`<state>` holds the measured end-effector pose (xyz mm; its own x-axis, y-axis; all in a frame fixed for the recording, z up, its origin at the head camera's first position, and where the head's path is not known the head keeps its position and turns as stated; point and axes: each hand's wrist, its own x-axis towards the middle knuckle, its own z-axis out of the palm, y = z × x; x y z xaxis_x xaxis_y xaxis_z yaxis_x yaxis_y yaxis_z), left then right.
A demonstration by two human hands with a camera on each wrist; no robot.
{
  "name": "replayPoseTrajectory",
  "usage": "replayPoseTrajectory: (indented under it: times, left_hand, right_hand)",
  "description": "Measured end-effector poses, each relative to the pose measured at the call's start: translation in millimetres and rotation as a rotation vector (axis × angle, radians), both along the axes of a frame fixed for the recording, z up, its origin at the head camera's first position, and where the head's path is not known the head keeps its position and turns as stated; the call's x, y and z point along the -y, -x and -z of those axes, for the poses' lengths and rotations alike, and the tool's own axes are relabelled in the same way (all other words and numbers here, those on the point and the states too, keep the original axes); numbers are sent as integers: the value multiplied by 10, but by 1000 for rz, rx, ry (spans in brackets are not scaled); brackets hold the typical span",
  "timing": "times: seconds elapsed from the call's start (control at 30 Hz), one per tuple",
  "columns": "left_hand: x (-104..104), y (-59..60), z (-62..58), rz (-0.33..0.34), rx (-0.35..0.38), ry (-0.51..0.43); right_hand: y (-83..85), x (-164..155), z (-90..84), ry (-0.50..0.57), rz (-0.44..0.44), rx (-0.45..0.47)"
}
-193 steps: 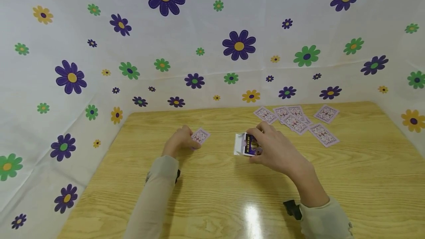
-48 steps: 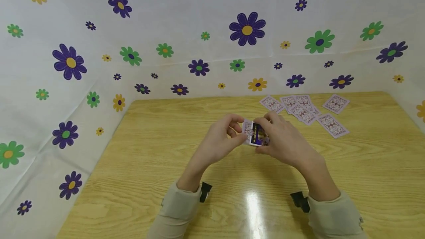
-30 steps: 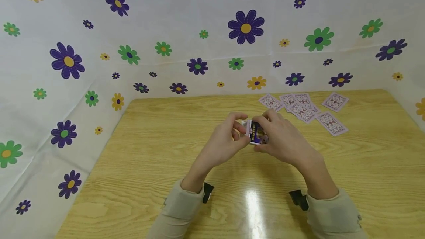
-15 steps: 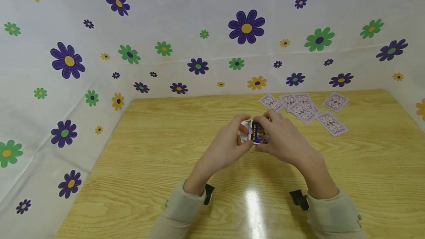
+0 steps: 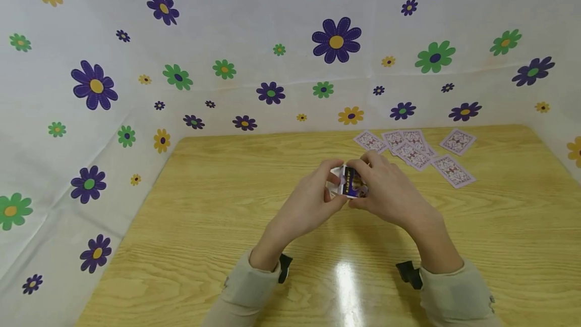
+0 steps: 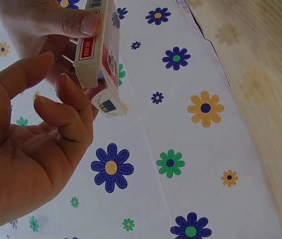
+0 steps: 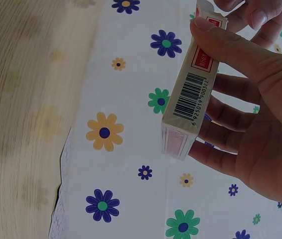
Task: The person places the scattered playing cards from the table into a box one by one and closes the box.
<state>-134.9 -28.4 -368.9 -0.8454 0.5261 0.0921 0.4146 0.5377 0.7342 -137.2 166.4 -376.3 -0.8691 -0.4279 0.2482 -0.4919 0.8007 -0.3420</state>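
Head view: mid-frame, the right hand (image 5: 391, 186) grips the box (image 5: 351, 181), long axis left-right; its flap (image 6: 109, 103) faces the left hand (image 5: 309, 197), whose loosely curved fingers pinch nothing

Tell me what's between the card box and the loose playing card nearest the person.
The head view shows the right hand, gripping the card box, then bare wooden tabletop before that playing card.

Both arms (image 5: 247, 286) reach forward, wrists (image 5: 440, 251) angled inward. The right grip (image 5: 390, 188) is closed between thumb and fingers. Just beside it, the left grip (image 5: 308, 198) has loosely curled fingers.
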Motion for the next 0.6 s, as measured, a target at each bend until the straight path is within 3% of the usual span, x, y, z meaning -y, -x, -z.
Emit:
replayPoseTrajectory:
  times: [0.6]
  left_hand:
    - [44, -35, -56, -20, -40, -21]
  right_hand:
    - [-2, 5, -8, 15, 7, 7]
